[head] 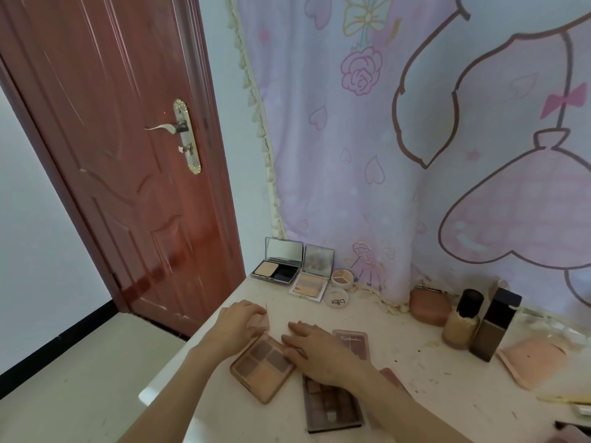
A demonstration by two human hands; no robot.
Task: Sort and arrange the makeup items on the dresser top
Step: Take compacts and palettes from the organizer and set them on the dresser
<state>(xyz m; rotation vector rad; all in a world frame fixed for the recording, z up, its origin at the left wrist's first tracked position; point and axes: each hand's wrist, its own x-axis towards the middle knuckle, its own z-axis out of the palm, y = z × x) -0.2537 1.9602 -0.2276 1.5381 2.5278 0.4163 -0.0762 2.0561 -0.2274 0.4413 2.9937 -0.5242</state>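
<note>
Two hands work at the worktop (431, 375). Left hand (238, 321): grip curled on the clear lid (259, 322) of the four-pan palette (262, 367). Right hand (319, 350): fingers straight, pressing the palette's right edge.

I see reddish-brown door (128, 155) left, closed, metal handle (166, 127). White wall (28, 203), pale floor (73, 378), pink cartoon-print curtain (415, 139) behind white surface (431, 388).
</note>
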